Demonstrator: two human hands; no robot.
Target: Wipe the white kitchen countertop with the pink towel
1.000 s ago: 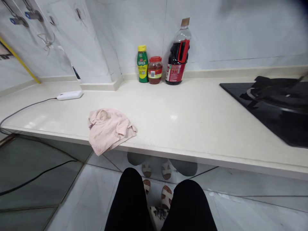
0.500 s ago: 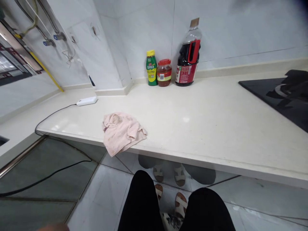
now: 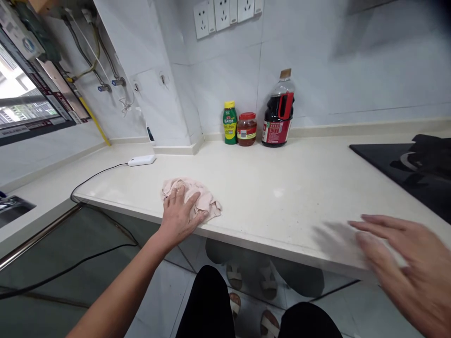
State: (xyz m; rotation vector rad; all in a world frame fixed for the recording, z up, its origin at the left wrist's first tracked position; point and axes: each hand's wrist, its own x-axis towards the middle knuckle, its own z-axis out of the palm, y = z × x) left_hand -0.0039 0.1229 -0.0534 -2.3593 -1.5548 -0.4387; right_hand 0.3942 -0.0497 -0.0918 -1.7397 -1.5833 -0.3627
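A crumpled pale pink cloth (image 3: 207, 203) lies near the front edge of the white countertop (image 3: 246, 183). My left hand (image 3: 179, 213) rests flat on top of it, fingers spread and thumb out to the right. Part of the cloth is hidden beneath the palm. At the right, my right hand (image 3: 408, 258) hovers over the counter's front edge, slightly blurred, its fingers stretched out and holding nothing. Its shadow falls on the counter to the left of the fingertips.
Against the back wall stand a green squeeze bottle (image 3: 230, 124), a red-lidded jar (image 3: 246, 130) and a large dark-liquid bottle (image 3: 277, 115). A black cooktop (image 3: 416, 164) lies at right. A white corded device (image 3: 141, 160) sits left; its cable (image 3: 95, 174) hangs over the edge.
Both hands have come into view. My left hand has come down on the cloth, whose hanging corner no longer shows below the edge. The view has tilted up, revealing wall sockets.
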